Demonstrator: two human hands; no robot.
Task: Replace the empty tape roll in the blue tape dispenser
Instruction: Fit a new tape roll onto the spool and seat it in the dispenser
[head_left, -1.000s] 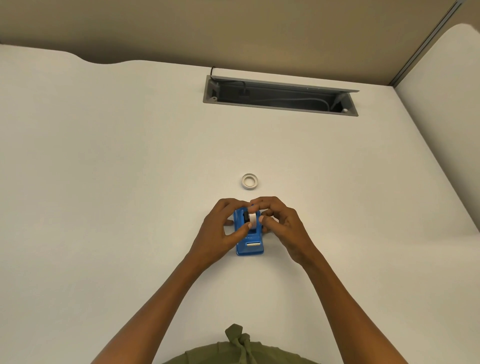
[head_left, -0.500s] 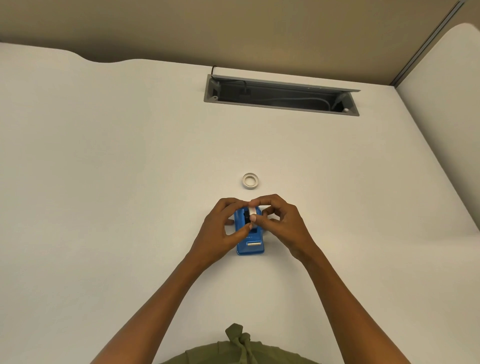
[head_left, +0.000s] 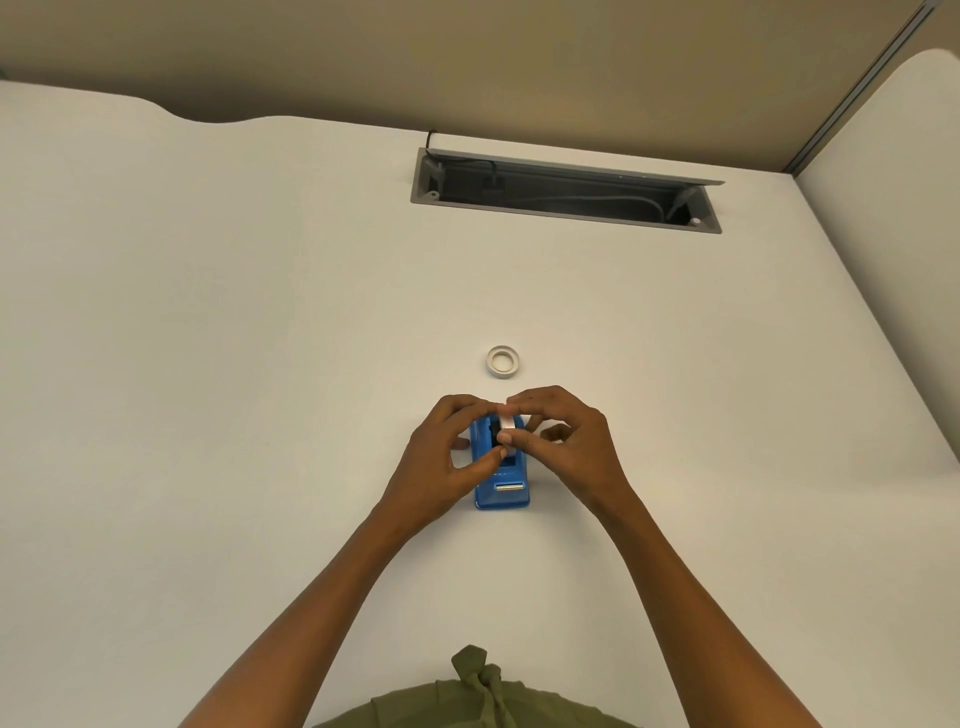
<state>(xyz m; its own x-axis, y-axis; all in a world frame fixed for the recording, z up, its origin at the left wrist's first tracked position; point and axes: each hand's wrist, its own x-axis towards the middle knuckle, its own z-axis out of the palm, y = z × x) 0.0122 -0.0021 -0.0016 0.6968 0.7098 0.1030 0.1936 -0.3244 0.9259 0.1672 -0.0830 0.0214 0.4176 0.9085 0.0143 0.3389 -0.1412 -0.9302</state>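
The blue tape dispenser (head_left: 502, 486) stands on the white desk, its metal cutter facing me. My left hand (head_left: 451, 457) grips its left side, thumb across the top. My right hand (head_left: 561, 441) pinches a white tape roll (head_left: 508, 423) in the dispenser's open top, beside a black hub. Whether the roll is seated I cannot tell; fingers hide most of it. A second small white ring, another tape roll (head_left: 503, 360), lies flat on the desk just beyond my hands.
A grey cable tray opening (head_left: 566, 189) with cables inside is sunk into the desk at the back. A beige partition wall rises behind it. Another white desk panel (head_left: 893, 218) adjoins on the right.
My right hand's fingers have shifted on the roll, lifting slightly and spreading. The left hand and the dispenser stay where they were.
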